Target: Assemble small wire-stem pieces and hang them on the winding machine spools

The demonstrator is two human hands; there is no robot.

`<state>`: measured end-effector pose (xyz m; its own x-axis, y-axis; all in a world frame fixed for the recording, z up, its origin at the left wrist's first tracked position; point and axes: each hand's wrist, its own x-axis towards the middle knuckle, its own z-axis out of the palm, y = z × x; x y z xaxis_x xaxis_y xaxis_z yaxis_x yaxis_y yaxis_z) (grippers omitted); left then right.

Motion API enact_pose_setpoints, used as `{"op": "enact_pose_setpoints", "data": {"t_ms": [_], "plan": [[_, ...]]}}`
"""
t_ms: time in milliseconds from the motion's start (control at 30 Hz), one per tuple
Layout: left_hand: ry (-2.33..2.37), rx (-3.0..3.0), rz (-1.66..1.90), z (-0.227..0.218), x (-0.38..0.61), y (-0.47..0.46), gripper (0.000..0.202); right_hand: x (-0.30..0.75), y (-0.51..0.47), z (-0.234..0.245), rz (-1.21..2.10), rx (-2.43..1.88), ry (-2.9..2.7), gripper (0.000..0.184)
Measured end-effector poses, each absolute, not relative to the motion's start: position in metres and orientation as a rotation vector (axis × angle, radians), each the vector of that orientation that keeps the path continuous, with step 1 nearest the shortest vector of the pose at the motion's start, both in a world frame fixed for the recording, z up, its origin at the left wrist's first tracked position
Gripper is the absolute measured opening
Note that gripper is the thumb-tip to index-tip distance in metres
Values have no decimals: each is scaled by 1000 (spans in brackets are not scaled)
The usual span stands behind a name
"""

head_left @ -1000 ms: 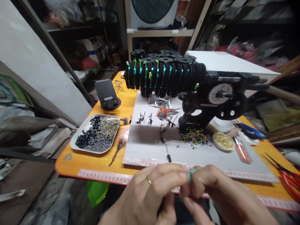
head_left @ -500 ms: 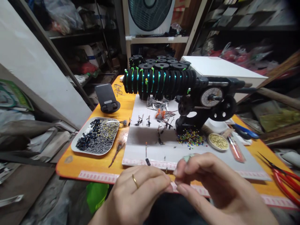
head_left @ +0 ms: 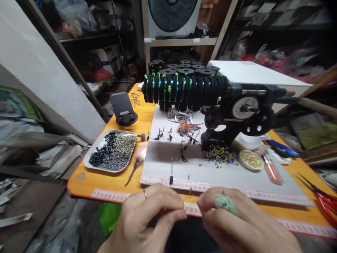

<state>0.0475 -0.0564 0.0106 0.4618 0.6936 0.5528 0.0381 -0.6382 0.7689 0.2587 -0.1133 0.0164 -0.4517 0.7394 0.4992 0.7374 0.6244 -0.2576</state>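
Observation:
My left hand (head_left: 150,214), with a ring on one finger, is closed in a pinch of thumb and forefinger near the table's front edge. Whatever sits at its fingertips is too small to name. To its right, a short gap away, my right hand (head_left: 244,225) has its fingers curled together, and what they hold, if anything, is hidden. A green wrap (head_left: 225,203) covers part of one of its fingers. Just beyond both hands, on the white board (head_left: 158,168), lies a small black cylinder (head_left: 171,180) on a thin stem with an orange tip.
A white tray (head_left: 86,162) of small black, grey and yellow pieces stands left. Behind the board, a geared black machine (head_left: 218,130) carries black foam rings (head_left: 184,88) wound with line. Coloured beads (head_left: 218,154), a dish (head_left: 240,161) of golden bits and red-handled pliers (head_left: 325,207) lie right.
My hands have drawn apart at the fingertips. My right hand has rolled over, so its back and the green wrap now face up. The view has shifted slightly.

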Motion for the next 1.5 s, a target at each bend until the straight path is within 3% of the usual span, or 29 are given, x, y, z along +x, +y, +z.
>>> {"op": "enact_pose_setpoints", "data": {"t_ms": [233, 500, 800, 1067, 1267, 1367, 1500], "plan": [[656, 2090, 1159, 13, 45, -49, 19, 261, -113, 12, 128, -1228, -2191, 17], [768, 2310, 1150, 11, 50, -47, 17, 257, -110, 4, -189, -1169, -2372, 19], [654, 2053, 1233, 9, 57, -50, 22, 238, -101, 9, 237, -1167, -2032, 25], [743, 1793, 1165, 16, 52, -52, 12, 233, -101, 15, 239, -1187, -1830, 32], [769, 1458, 1099, 15, 53, -53, 12, 220, -93, 29, 416, -1246, -1827, 20], [753, 1508, 1104, 13, 51, -53, 11, 218, -92, 26, 282, -1250, -1842, 18], [796, 1594, 957, 14, 47, -54, 11, 222, -92, 17, -226, -1088, -2010, 15]]}}
